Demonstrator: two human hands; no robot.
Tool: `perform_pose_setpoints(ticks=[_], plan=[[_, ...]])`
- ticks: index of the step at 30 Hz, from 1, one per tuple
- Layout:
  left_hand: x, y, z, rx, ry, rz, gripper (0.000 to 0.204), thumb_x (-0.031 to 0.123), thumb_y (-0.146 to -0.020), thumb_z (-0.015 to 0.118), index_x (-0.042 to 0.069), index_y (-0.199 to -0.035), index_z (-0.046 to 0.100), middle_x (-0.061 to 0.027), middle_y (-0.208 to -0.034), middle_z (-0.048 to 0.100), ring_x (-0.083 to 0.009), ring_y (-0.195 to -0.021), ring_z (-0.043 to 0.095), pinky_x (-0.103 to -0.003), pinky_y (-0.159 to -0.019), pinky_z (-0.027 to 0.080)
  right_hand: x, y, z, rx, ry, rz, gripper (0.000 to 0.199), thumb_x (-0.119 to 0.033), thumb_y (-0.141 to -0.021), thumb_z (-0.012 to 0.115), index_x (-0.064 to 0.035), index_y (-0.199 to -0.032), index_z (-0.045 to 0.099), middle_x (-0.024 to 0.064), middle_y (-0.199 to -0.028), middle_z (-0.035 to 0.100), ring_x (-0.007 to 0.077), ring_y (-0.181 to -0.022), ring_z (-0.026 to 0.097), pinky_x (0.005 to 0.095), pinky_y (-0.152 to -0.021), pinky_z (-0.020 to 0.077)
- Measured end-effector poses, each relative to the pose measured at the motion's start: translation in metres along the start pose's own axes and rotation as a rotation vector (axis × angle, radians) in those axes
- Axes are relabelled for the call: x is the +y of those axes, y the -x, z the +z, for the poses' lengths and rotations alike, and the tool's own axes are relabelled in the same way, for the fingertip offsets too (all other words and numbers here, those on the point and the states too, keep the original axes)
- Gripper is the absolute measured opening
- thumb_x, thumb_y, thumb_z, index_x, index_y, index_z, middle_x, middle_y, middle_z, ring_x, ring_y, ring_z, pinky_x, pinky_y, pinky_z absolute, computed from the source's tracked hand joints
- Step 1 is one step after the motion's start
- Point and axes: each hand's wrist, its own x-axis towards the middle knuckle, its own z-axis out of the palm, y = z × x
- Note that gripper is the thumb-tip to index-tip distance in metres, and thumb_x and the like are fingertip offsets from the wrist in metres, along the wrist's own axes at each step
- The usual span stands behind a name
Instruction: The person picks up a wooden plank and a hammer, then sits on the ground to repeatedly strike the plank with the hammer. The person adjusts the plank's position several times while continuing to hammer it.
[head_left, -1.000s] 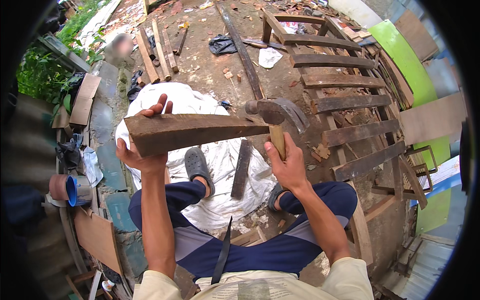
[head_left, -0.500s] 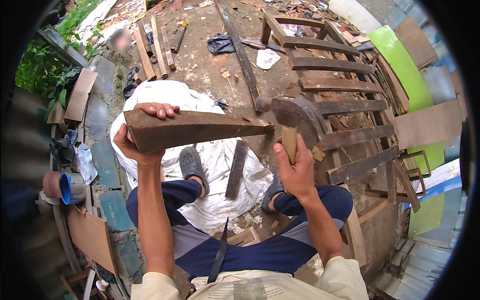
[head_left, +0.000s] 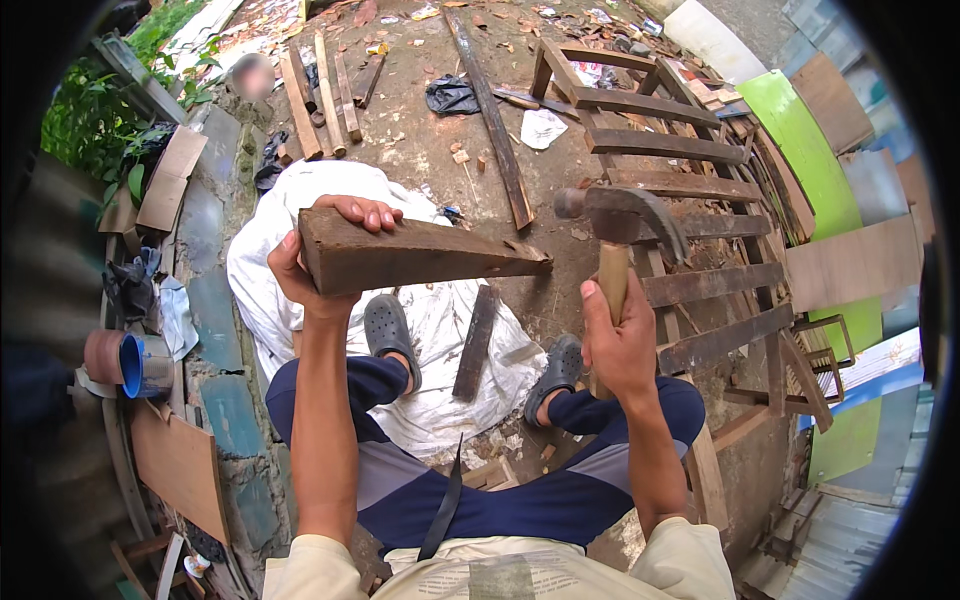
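Note:
My left hand [head_left: 310,265] grips the thick end of a dark, wedge-shaped wooden piece [head_left: 415,255] and holds it level in front of me, its thin tip pointing right. My right hand [head_left: 620,345] is closed around the wooden handle of a claw hammer [head_left: 620,215]. The steel head stands just right of the wedge's tip, a small gap apart, with its claw curving to the right. I sit with both knees bent, in dark blue trousers and grey clogs [head_left: 385,330].
A white sack sheet [head_left: 440,330] lies under my feet with a short dark plank [head_left: 475,340] on it. A slatted wooden frame [head_left: 680,200] lies to the right, loose boards [head_left: 320,95] at the back, green panels [head_left: 800,130] at far right, a blue-rimmed cup [head_left: 125,362] at left.
The hammer head has drawn away to the right from the wedge's tip, which it touched a second ago. My left hand has kept the wedge almost still.

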Motion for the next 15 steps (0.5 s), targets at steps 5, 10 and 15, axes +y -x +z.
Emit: perform_pose_setpoints(ticks=[5,10,15], plan=[[-0.007,-0.009,0.019,-0.008,0.022,0.010,0.058,0.052,-0.087,0.039,-0.001,-0.097,0.057,-0.0182,-0.091,0.060,-0.0320,-0.091,0.057,-0.050,-0.096,0.042,0.050,0.008,0.032,-0.068,0.276,-0.116,0.026,-0.024,-0.098,0.062,0.0011,-0.100,0.053,0.0206,-0.069,0.064,0.0353,-0.059,0.066,0.0435,-0.054,0.0487],[-0.010,-0.001,0.004,0.085,0.005,0.010,0.056,0.052,-0.084,0.041,0.000,-0.099,0.056,-0.0154,-0.090,0.057,-0.0304,-0.093,0.055,-0.050,-0.097,0.041,0.052,0.026,0.026,-0.134,0.390,0.016,0.028,-0.023,-0.096,0.063,0.0030,-0.102,0.054,0.0291,-0.076,0.064,0.0516,-0.073,0.063,0.0497,-0.063,0.0486],[-0.009,0.000,0.013,0.076,-0.024,0.039,0.056,0.050,-0.088,0.041,-0.002,-0.102,0.055,-0.0182,-0.094,0.059,-0.0313,-0.095,0.057,-0.049,-0.096,0.043,-0.037,0.019,0.008,-0.008,0.144,-0.110,0.026,-0.022,-0.098,0.065,0.0025,-0.098,0.054,0.0166,-0.065,0.057,0.0216,-0.057,0.058,0.0367,-0.054,0.0441]])
